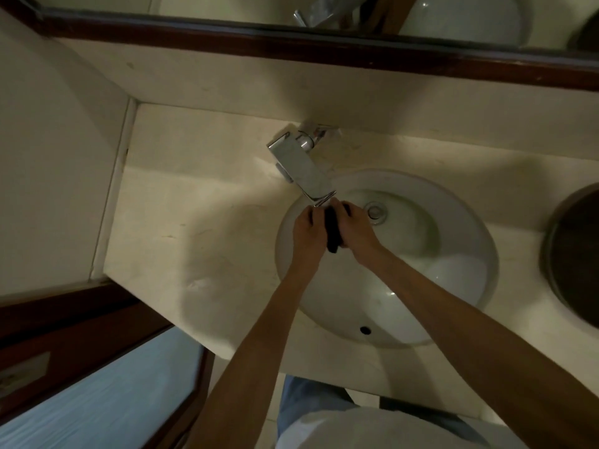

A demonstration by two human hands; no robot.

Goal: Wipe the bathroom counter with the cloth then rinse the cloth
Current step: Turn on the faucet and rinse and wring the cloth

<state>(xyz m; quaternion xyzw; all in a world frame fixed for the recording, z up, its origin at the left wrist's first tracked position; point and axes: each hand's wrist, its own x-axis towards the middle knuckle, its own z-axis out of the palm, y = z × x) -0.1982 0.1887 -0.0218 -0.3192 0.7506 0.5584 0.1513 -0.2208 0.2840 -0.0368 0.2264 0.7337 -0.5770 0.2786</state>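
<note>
A dark cloth [332, 231], bunched into a narrow roll, hangs between my two hands over the white oval sink [453, 247]. My left hand [308, 233] grips it from the left and my right hand [355, 226] from the right. Both hands sit just under the spout of the chrome faucet [303, 166]. I cannot tell whether water is running. The beige stone counter [194, 228] spreads around the sink.
A dark round bowl or basin [573, 260] stands on the counter at the right edge. A wood-framed mirror [291, 43] runs along the back. A wall closes the left side, with a glass-panelled door [97, 384] below it.
</note>
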